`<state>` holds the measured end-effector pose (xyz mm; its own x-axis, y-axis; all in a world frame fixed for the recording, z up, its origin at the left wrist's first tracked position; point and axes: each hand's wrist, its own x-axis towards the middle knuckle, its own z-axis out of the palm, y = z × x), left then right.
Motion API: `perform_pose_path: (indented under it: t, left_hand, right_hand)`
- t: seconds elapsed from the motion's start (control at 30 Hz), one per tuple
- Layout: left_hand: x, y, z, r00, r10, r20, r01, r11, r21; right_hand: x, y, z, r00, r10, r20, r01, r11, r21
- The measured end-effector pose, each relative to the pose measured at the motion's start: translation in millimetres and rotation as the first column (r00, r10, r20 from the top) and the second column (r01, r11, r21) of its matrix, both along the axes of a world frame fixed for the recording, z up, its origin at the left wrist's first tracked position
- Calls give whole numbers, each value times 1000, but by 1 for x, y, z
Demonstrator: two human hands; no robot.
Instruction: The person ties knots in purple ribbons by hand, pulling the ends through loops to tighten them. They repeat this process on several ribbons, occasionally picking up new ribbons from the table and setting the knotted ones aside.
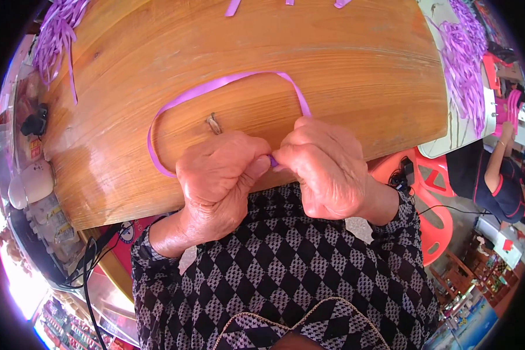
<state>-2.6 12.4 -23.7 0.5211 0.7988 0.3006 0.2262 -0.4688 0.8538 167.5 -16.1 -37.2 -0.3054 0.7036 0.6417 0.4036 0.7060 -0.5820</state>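
Note:
A purple ribbon (pixel 210 86) lies in a wide loop on the wooden table, and both its ends run into my hands. My left hand (pixel 219 178) is closed, its thumb and forefinger pinching the ribbon near the table's front edge. Close beside it, my right hand (pixel 326 166) is closed on the ribbon too. A short twisted bit of purple shows between the two sets of fingertips. Inside the loop rests a small brownish metal piece (pixel 213 123), too small to name surely.
Bundles of purple ribbon hang at the table's far left (pixel 55 38) and on a pale surface at the right (pixel 464 64). A red plastic chair (pixel 434 204) stands right of me. A person (pixel 496 169) is farther right. Black cables (pixel 87 274) run at the lower left.

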Motion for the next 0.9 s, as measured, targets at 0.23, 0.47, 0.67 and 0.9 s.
perform_pose_path:
  t: [0.23,0.47,0.67,0.9]
  left_hand:
    - [-3,-4,5,996,32,79,5,906,-424]
    - [0,-5,10,962,127,241,57,772,-634]
    - [-2,-10,3,972,113,207,-24,921,-389]
    - [-8,0,8,998,-13,66,10,999,44]
  right_hand:
    - [-2,3,5,1000,-27,11,27,998,-56]
    - [-4,-1,3,976,-152,-159,143,987,-67]
    - [-11,-2,4,971,-191,-146,195,981,12]
    - [-9,-5,3,985,-69,-161,69,998,-3]
